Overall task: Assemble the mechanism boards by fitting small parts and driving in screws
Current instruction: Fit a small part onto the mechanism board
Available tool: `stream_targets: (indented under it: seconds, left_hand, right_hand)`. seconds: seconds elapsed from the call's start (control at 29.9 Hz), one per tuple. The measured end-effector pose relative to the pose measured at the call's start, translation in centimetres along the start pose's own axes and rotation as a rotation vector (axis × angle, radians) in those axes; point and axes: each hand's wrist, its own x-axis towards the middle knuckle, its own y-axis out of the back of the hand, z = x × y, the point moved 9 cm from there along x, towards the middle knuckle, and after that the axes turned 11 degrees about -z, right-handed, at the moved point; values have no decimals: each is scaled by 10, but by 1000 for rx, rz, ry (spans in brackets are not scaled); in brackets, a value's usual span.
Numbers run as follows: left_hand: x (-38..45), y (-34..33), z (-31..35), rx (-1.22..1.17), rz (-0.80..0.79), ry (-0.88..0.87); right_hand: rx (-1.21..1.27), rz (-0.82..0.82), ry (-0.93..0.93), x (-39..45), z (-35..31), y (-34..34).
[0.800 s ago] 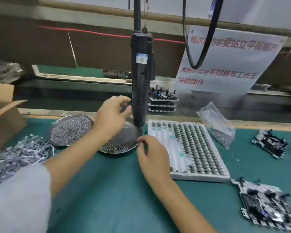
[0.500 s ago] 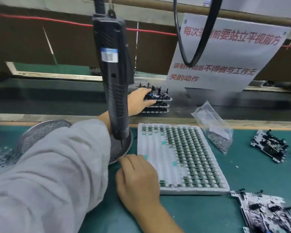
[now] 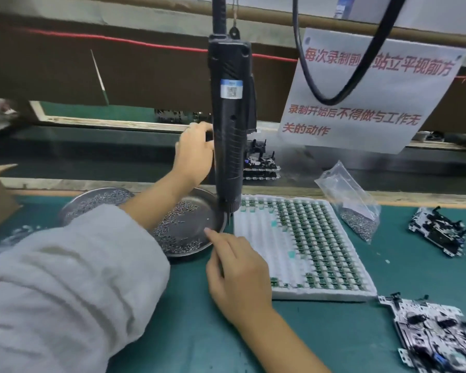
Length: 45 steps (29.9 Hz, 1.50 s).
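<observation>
The green bench (image 3: 334, 332) carries everything, and my grey sleeve (image 3: 65, 292) lies across its near left corner. Over the middle hangs the black electric screwdriver (image 3: 230, 135), a long ribbed body with a small blue-and-white label high up, its long axis upright and its bit pointing straight down at the far rim of the round metal dish (image 3: 184, 235) of loose screws. The white parts tray (image 3: 301, 249) sits mid-bench just right of that dish, a grid of pockets with most of the green parts filling its right side. My left hand (image 3: 193, 157) reaches past the far edge, beside the screwdriver body, fingers curled; I cannot tell whether they grasp anything, since the tool hides their tips. My right hand (image 3: 237, 275) rests on the bench between dish and tray, forefinger stretched to touch the dish's rim, the other fingers loosely bent and holding nothing. A second dish (image 3: 92, 203) of screws sits toward the far left. One mechanism board (image 3: 439, 337), silver metal with black fittings, lies at the near right corner, another (image 3: 439, 232) by the right edge, and a stack of boards (image 3: 261, 162) beyond the far edge. A clear bag (image 3: 353, 203) of screws leans just right of the tray's far corner.
</observation>
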Motion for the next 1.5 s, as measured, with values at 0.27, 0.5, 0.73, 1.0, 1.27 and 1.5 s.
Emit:
stream_targets:
  seconds: [0.27,0.5,0.73,1.0,1.27,1.5]
  left_hand:
    - [-155,108,-36,80,138,-84]
    - [-285,67,-35,232,-129,-310]
    - [-291,29,-52,272,-310,-324]
    - [-261,41,-60,270,-249,-372]
    - [-183,76,-153,792,-135,180]
    - [-180,82,-155,672,-52,168]
  right_hand:
    - [263,29,-140,-5,4,11]
    - [353,115,112,-26,-25,43]
    - [-291,-424,32,-37,2,-6]
    - [-181,-294,74,-36,6,4]
    - [-112,-552,224,-50,-34,-17]
    - [-102,-617,168,-45,-28,-22]
